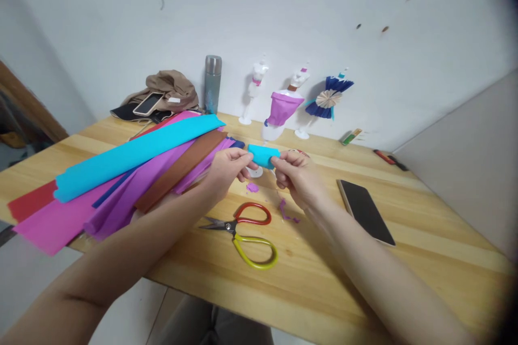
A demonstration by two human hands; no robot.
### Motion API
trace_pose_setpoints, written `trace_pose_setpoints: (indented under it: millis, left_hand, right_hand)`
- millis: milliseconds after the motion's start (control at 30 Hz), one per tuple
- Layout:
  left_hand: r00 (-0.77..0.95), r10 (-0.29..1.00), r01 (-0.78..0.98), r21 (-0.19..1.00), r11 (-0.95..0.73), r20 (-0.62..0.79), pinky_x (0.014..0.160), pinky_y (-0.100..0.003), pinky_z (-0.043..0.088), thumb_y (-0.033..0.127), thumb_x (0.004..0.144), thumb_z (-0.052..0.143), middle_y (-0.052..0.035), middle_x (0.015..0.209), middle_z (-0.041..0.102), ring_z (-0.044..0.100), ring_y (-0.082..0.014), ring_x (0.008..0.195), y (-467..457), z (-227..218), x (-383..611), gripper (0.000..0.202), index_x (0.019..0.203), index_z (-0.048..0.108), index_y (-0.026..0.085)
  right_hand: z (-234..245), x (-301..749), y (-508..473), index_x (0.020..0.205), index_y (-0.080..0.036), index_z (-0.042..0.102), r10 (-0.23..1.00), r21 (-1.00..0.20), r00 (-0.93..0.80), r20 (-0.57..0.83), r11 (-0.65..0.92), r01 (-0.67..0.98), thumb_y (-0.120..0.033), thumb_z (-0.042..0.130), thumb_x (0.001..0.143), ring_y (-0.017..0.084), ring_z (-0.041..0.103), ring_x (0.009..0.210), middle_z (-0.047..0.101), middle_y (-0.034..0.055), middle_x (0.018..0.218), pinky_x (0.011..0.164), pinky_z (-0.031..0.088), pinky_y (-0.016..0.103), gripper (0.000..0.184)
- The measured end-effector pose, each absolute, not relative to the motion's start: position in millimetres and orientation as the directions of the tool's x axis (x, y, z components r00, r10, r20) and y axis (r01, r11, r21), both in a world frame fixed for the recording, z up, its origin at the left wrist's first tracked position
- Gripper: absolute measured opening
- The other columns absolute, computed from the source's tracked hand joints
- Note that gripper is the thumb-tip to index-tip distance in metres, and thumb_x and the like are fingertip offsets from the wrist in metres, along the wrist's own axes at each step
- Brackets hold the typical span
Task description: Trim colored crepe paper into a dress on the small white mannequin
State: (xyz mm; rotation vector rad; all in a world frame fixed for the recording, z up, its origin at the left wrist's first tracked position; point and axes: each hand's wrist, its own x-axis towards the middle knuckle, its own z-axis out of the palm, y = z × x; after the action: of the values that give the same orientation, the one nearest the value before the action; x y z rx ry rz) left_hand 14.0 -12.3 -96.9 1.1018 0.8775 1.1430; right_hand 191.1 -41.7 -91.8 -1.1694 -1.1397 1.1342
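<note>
My left hand [229, 171] and my right hand [297, 177] are both closed on a small piece of cyan crepe paper [263, 155], pinching it from either end above the wooden table [307, 275]. Under the paper stands the white base of a small figure [254, 172], mostly hidden. Scissors [243, 233] with one red and one yellow handle lie on the table just in front of my hands. Small purple paper scraps [286, 211] lie between the scissors and my right hand.
Long folded crepe paper sheets [133, 172] in cyan, purple, brown, pink and red lie at the left. A phone [365, 211] lies face up at the right. Three white doll figures [283, 110] with paper dresses, a metal flask [212, 83] and a bag with a second phone [162, 98] stand along the wall.
</note>
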Motion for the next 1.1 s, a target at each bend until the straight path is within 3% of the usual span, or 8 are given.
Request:
trace_pose_setpoints:
  millis: [233,433,667,933,1100]
  left_hand:
    - [0.289,0.957,-0.325,0.939,0.113,-0.015,0.054,-0.021,0.052,0.029,0.071,0.091,-0.0032,0.068,0.077,0.064,-0.0095,0.053,-8.0,-97.9,14.6,0.026,0.073,0.07,0.015]
    - [0.286,0.957,-0.335,0.941,0.046,0.055,0.061,-0.026,0.056,0.04,0.057,0.099,-0.0028,0.069,0.078,0.067,-0.0125,0.059,-2.6,-102.5,16.3,0.042,0.076,0.071,0.015]
    - [0.327,0.93,-0.324,0.944,-0.055,0.166,0.08,-0.033,0.061,0.034,0.069,0.094,-0.0029,0.081,0.083,0.076,-0.0194,0.078,-8.2,-100.9,18.4,0.024,0.081,0.081,0.018]
    - [0.337,0.925,-0.161,0.979,-0.126,0.175,0.08,-0.034,0.057,0.035,0.073,0.088,-0.0014,0.075,0.076,0.069,-0.0186,0.075,5.8,-90.2,26.6,0.018,0.077,0.081,0.018]
    - [0.359,0.924,-0.103,0.99,-0.1,0.131,0.09,-0.038,0.058,0.035,0.078,0.083,-0.0027,0.074,0.073,0.072,-0.0236,0.086,6.4,-101.9,26.6,0.019,0.074,0.076,0.019]
  right_hand:
    - [-93.2,189.3,-41.1,0.065,-0.021,0.067,0.993,-0.989,0.097,0.071,0.083,-0.126,-0.052,0.101,0.058,0.011,0.056,0.05,0.067,-0.0012,0.059,0.05,0.05,0.025,0.046]
    - [-98.2,188.4,-40.0,0.071,-0.021,0.072,0.989,-0.983,0.125,0.078,0.098,-0.158,-0.053,0.1,0.06,0.014,0.063,0.06,0.076,0.0022,0.071,0.062,0.056,0.029,0.044]
    - [-105.6,196.9,-39.9,0.067,-0.023,0.07,0.953,-0.952,0.078,0.292,0.282,0.12,-0.048,0.085,0.082,0.018,0.059,0.063,0.065,-0.0005,0.064,0.065,0.049,0.033,0.032]
    - [-98.8,210.0,-37.3,0.069,-0.024,0.068,0.941,-0.944,0.104,0.321,0.31,0.108,-0.048,0.087,0.082,0.019,0.057,0.065,0.064,0.0,0.068,0.065,0.048,0.033,0.034]
    - [-103.6,207.6,-32.4,0.068,-0.024,0.067,0.952,-0.957,0.105,0.288,0.282,0.069,-0.047,0.088,0.081,0.018,0.056,0.066,0.063,-0.0006,0.068,0.066,0.047,0.033,0.034]
